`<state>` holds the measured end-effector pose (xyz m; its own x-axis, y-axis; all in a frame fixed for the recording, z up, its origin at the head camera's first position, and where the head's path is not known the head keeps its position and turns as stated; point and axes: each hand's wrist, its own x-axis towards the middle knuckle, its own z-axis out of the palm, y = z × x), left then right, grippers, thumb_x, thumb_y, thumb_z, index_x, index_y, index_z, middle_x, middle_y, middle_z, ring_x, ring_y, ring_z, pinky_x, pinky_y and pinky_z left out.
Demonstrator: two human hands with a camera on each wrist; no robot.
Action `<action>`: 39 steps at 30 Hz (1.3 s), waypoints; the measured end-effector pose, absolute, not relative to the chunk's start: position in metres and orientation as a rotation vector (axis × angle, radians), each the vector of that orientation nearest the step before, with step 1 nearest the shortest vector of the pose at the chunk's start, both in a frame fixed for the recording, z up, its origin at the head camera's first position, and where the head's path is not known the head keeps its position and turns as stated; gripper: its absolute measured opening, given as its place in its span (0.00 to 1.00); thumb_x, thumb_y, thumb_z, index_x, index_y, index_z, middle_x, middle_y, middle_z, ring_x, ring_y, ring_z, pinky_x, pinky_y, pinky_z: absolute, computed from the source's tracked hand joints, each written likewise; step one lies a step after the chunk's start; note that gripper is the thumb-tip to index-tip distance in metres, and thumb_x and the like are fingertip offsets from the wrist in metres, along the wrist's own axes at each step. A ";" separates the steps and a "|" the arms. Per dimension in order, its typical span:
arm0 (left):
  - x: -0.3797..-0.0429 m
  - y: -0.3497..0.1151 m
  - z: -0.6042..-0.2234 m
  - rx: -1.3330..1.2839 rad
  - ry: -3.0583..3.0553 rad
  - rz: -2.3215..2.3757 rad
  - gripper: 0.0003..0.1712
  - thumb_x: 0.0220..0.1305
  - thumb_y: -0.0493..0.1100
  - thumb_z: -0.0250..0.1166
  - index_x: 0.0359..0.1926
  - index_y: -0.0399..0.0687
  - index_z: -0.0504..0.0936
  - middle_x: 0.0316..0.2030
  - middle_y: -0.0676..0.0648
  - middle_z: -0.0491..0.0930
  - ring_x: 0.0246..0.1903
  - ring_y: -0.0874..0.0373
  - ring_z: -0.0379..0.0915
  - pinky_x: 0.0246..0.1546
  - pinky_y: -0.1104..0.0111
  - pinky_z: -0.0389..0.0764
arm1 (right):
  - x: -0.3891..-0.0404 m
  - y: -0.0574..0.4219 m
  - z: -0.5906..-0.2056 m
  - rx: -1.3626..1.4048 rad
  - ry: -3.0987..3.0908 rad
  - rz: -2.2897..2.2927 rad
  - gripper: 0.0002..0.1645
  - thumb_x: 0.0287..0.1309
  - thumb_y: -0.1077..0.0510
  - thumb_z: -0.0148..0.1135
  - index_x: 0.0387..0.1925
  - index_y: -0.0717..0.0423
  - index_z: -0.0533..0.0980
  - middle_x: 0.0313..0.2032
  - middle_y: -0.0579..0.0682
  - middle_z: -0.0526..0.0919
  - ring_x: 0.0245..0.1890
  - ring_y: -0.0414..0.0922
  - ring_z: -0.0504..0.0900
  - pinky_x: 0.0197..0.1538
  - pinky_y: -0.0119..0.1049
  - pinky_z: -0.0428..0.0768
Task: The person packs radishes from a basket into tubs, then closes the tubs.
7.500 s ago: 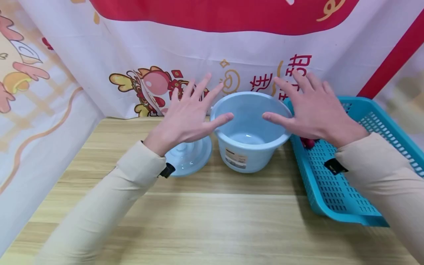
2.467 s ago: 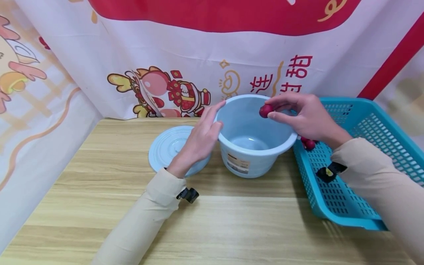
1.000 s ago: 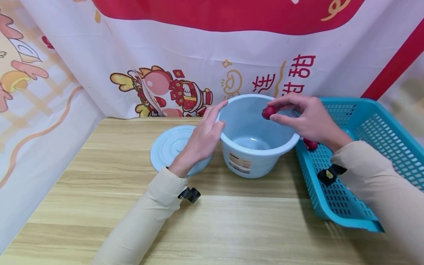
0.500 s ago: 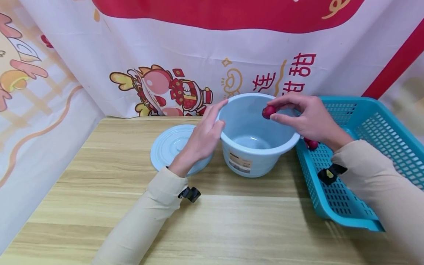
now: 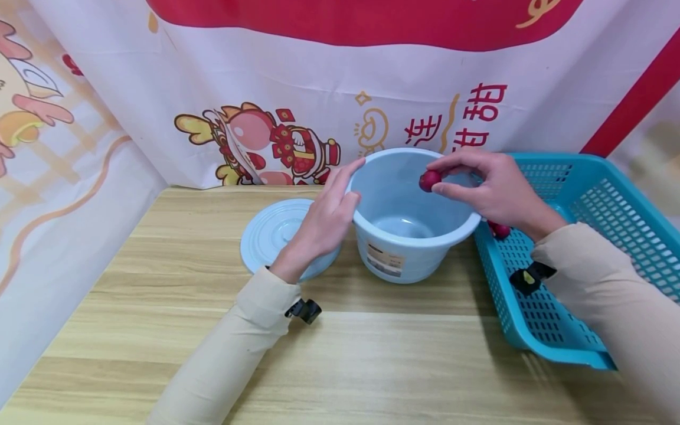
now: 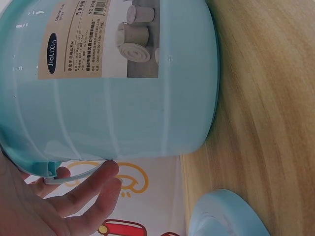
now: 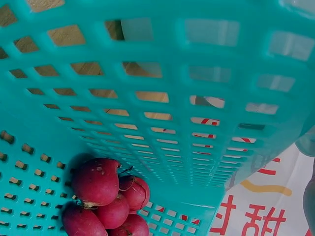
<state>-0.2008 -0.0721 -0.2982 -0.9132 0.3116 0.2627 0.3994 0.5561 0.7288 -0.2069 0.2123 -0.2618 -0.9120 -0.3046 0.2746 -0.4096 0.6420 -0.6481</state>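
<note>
A light blue plastic bucket point(image 5: 425, 261) stands upright on the table, its mouth facing up and nothing visible inside. My left hand point(image 5: 325, 221) holds the bucket at its left rim. In the left wrist view, fingers point(image 6: 93, 189) bend beside the bucket's thin handle point(image 6: 74, 178), just below the rim. Over the bucket's right side, my right hand point(image 5: 487, 184) pinches a red radish point(image 5: 430, 180) between thumb and fingertips, above the opening. More radishes point(image 7: 101, 181), several in a cluster, lie in a corner of the teal basket point(image 5: 512, 321).
A round light blue lid point(image 5: 264, 239) lies flat left of the bucket, partly behind my left wrist. The perforated basket stands close on the right, under my right forearm. A printed white cloth point(image 5: 223, 65) hangs behind the wooden table point(image 5: 340, 366).
Earliest, both hands were spread in the air over the bucket; since then the left has taken the rim and the right a radish. Over the last second, hands and radish stay nearly still.
</note>
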 end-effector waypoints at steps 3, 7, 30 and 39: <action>-0.201 -0.072 -0.298 -0.616 -2.679 -1.296 0.34 0.71 0.49 0.41 0.77 0.66 0.53 0.74 0.59 0.53 0.71 0.59 0.57 0.68 0.49 0.65 | -0.207 0.212 -0.262 0.592 -2.723 1.124 0.27 0.54 0.45 0.71 0.58 0.32 0.78 0.51 0.38 0.81 0.52 0.39 0.76 0.46 0.27 0.78; -0.201 -0.072 -0.298 -0.615 -2.680 -1.303 0.34 0.71 0.49 0.41 0.77 0.67 0.53 0.74 0.58 0.54 0.70 0.59 0.57 0.67 0.49 0.66 | -0.207 0.212 -0.262 0.591 -2.725 1.126 0.25 0.55 0.44 0.71 0.56 0.31 0.79 0.51 0.38 0.81 0.52 0.39 0.76 0.47 0.29 0.78; -0.200 -0.071 -0.298 -0.598 -2.697 -1.309 0.33 0.71 0.50 0.41 0.77 0.69 0.52 0.75 0.60 0.52 0.71 0.59 0.56 0.67 0.48 0.66 | -0.206 0.212 -0.262 0.596 -2.716 1.151 0.22 0.55 0.45 0.71 0.53 0.33 0.80 0.52 0.38 0.83 0.51 0.38 0.78 0.47 0.26 0.78; -0.200 -0.072 -0.299 -0.586 -2.709 -1.313 0.33 0.72 0.50 0.41 0.76 0.70 0.51 0.74 0.59 0.52 0.70 0.58 0.57 0.66 0.47 0.68 | -0.209 0.227 -0.258 0.569 -2.675 1.354 0.27 0.54 0.46 0.71 0.57 0.41 0.79 0.53 0.44 0.83 0.51 0.40 0.81 0.42 0.27 0.84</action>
